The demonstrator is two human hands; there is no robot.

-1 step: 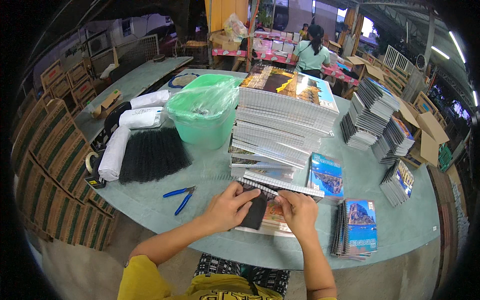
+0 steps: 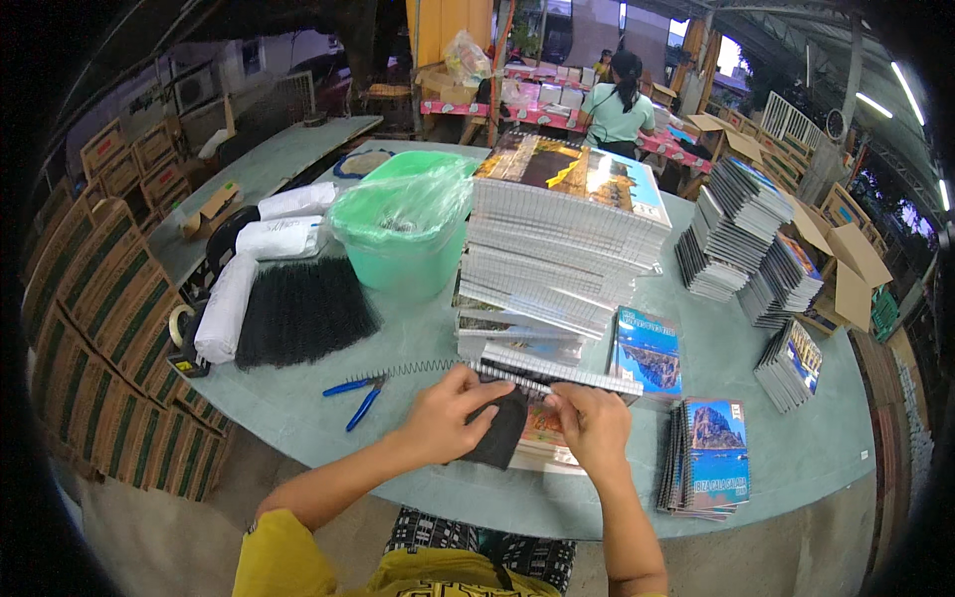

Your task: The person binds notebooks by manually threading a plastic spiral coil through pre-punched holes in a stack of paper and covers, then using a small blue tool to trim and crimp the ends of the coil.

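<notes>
My left hand [image 2: 450,413] is closed in a pinch on a thin spiral wire [image 2: 413,367]. Its loose end stretches left, above the blue-handled cutting pliers [image 2: 360,396]. The wire meets the pale edge of a notebook [image 2: 532,382], whose far end my right hand [image 2: 594,423] pinches between thumb and fingers. Under my hands lie a dark pad [image 2: 500,438] and a colourful printed cover [image 2: 542,438], partly hidden. Right behind rises a tall, uneven stack of notebooks [image 2: 567,254]. The fingertips partly hide where wire and edge meet.
A pile of bound notebooks [image 2: 711,453] stands at the right, near another blue-covered one [image 2: 647,348]. Further right are more stacks [image 2: 731,229]. At left are a green bucket [image 2: 398,254], black wire coils [image 2: 303,308] and white rolls [image 2: 279,237]. A person [image 2: 617,104] sits far back.
The spiral wire now sticks out further to the left, reaching over the pliers. The dark pad has shifted slightly left and down. Both hands stay at the notebook edge.
</notes>
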